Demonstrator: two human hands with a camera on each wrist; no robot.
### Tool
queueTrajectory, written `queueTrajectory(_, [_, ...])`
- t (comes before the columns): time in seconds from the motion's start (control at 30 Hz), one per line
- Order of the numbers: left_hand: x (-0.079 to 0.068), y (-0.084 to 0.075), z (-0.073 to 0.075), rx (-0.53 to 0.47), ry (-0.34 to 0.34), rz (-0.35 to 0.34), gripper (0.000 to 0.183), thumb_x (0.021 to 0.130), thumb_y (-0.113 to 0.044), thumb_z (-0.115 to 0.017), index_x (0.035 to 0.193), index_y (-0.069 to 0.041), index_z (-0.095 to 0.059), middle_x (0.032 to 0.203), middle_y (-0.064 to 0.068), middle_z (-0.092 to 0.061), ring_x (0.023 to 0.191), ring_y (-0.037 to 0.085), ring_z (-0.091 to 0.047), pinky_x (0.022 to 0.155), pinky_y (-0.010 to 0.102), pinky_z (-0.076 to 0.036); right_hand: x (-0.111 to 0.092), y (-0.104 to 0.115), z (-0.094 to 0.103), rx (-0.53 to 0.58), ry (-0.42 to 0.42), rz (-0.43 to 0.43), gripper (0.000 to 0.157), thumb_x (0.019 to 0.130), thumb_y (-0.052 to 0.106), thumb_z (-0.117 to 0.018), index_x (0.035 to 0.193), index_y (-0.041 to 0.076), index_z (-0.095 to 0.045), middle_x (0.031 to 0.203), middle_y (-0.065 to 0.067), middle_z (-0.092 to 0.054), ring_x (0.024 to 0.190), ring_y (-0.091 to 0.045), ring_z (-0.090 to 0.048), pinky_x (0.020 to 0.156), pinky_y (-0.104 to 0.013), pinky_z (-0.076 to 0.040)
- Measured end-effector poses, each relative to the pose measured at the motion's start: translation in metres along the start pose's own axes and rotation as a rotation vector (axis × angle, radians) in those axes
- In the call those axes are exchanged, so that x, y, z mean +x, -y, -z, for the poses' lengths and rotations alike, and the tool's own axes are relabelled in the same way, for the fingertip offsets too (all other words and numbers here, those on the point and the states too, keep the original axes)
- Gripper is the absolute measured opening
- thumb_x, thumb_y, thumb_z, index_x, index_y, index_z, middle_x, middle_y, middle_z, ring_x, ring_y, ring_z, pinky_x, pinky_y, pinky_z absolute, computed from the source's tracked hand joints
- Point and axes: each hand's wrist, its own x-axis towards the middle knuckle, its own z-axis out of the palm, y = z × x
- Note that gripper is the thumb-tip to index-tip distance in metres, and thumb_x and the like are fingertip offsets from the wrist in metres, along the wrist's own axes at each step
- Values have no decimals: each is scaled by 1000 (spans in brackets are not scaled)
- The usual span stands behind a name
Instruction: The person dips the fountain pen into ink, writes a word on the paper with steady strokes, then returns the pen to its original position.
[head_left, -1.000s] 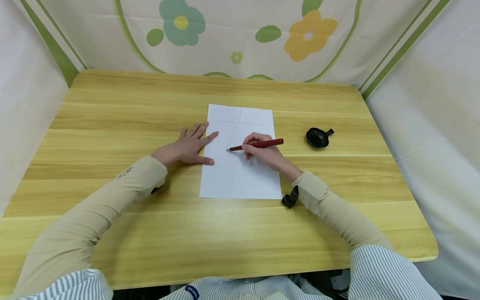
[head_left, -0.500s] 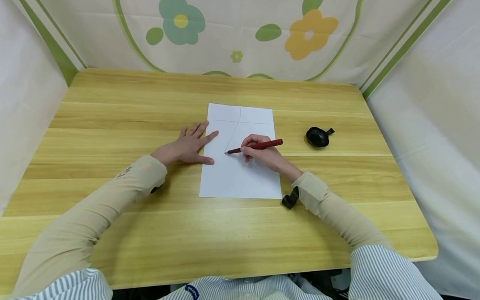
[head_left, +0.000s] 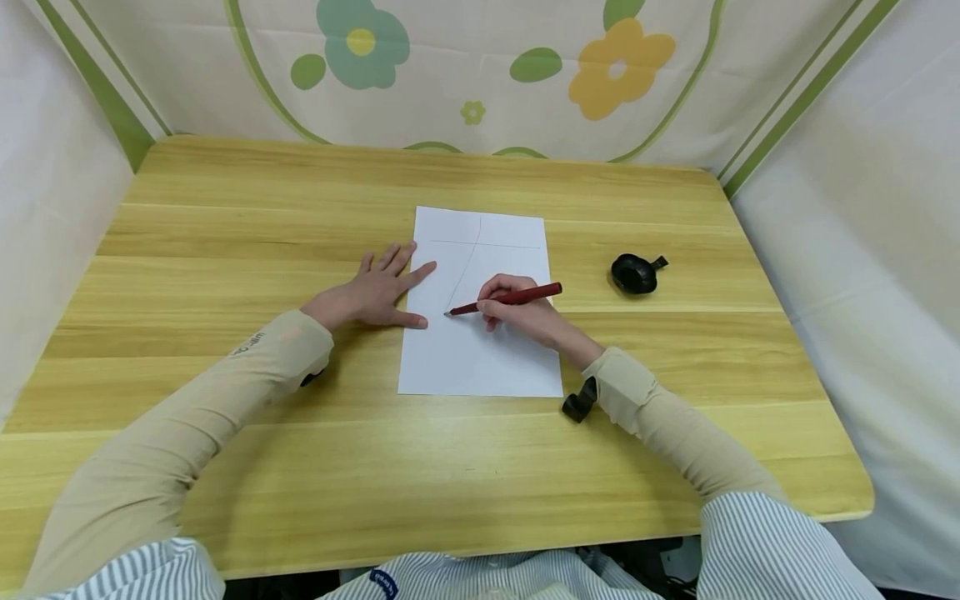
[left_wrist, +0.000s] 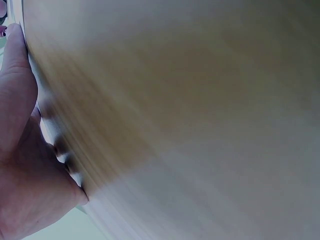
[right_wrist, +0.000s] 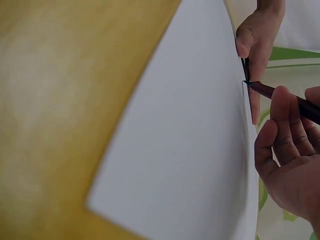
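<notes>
A white sheet of paper point(head_left: 480, 367) lies upright on the wooden table, crossed by a thin horizontal line and a long line slanting down to the left. My right hand point(head_left: 513, 307) pinches a dark red pen point(head_left: 525, 295) whose silvery tip is at the lower end of the slanting line. In the right wrist view, thumb and fingers close around the pen point(right_wrist: 264, 90). With fingers spread, my left hand point(head_left: 375, 296) rests flat at the paper's left edge, its thumb and fingertips over the margin. The left wrist view shows this hand point(left_wrist: 25, 150) along its left side.
To the right of the paper sits a small round black object point(head_left: 635, 274) with a short tab. A black wrist device point(head_left: 581, 400) hangs by the right cuff, near the paper's lower right corner. A flowered cloth point(head_left: 450, 75) stands behind the table point(head_left: 420, 492).
My right hand and the pen have slid a little down and to the left, and the slanting line has grown longer. The left hand and paper stay in place.
</notes>
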Motion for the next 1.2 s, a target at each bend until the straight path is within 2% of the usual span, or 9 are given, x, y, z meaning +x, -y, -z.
queueTrajectory(0.33, [1, 1, -1, -9, 9, 7, 96, 84, -63, -57, 154, -23, -5, 158, 17, 17, 145, 43, 12, 110, 68, 2, -2, 0, -4, 10, 33, -5, 11, 90, 7, -60, 96, -1, -59, 71, -5, -61, 61, -14, -62, 60, -24, -50])
queueTrajectory(0.73, [1, 1, -1, -10, 0, 2, 95, 84, -62, -57, 154, -23, -5, 158, 18, 16, 145, 42, 11, 109, 69, 1, -6, 2, -6, 16, 68, -2, 11, 89, 6, -59, 96, -1, -60, 73, -17, -64, 60, -15, -62, 60, -26, -48])
queueTrajectory(1.2, [2, 1, 0, -1, 8, 7, 96, 84, -63, -57, 154, -23, -4, 158, 18, 18, 145, 43, 12, 109, 69, 1, -8, 0, -8, 17, 112, 11, 10, 90, 7, -58, 96, -2, -60, 72, -13, -62, 61, -17, -61, 61, -25, -47])
